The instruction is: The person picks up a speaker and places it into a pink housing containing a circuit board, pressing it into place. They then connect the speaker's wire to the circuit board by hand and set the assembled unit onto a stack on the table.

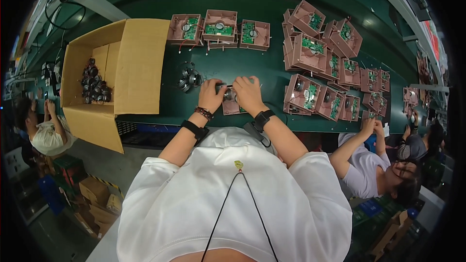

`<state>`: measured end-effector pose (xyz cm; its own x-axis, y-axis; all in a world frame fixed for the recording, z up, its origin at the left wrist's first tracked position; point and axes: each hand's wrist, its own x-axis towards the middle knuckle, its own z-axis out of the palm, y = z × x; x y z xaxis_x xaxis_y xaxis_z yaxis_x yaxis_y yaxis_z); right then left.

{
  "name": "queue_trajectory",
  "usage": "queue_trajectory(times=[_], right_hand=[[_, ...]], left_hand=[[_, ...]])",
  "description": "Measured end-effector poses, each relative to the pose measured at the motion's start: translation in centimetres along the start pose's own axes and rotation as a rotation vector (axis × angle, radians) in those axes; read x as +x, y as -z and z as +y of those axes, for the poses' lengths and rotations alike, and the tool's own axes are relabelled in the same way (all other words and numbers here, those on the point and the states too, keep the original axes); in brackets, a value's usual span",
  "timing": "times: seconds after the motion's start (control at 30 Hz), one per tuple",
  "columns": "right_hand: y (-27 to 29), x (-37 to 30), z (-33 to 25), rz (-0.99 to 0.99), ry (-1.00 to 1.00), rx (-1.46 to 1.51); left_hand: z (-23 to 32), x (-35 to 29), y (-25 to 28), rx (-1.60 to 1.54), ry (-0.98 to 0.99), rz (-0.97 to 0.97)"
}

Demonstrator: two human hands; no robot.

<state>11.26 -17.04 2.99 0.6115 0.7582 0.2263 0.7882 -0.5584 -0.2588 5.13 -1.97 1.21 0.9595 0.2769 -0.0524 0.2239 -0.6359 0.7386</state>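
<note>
A pink plastic housing (228,109) with a green circuit board in it lies at the table's near edge, mostly hidden under my hands. A round black-and-silver speaker (228,95) sits in it between my hands. My left hand (211,94) is closed, its fingertips on the speaker's left side. With bent fingers, my right hand (248,95) grips the right side of the housing, close to the speaker; its exact hold is partly hidden. Several loose speakers (189,77) with wires lie just left and beyond my left hand.
An open cardboard box (141,68) with more speakers stands at left. Several pink housings with boards (219,23) line the far side; stacks of them (310,51) fill the right of the green table (262,68). Co-workers (369,165) sit at right and far left.
</note>
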Motion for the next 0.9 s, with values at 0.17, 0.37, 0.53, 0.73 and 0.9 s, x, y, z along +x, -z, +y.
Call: queue_trajectory(times=[0.17,0.37,0.53,0.73,0.9], right_hand=[[0.6,-1.5,-0.2,0.09,-0.227,0.168],[-1.3,-3.7,0.2,-0.088,-0.669,0.415],[1.4,-3.1,0.1,-0.128,-0.615,0.375],[14.1,-4.4,2.2,0.264,-0.629,0.271],[18.9,-12.3,12.3,0.289,-0.881,-0.062]], left_hand=[[-2.0,-2.2,0.4,-0.116,0.244,-0.154],[-1.9,-2.8,-0.3,-0.162,0.34,-0.447],[1.2,-2.0,0.9,0.098,0.192,-0.411],[12.7,-2.0,4.8,-0.246,0.132,-0.344],[14.5,-1.6,3.8,-0.315,-0.25,-0.359]])
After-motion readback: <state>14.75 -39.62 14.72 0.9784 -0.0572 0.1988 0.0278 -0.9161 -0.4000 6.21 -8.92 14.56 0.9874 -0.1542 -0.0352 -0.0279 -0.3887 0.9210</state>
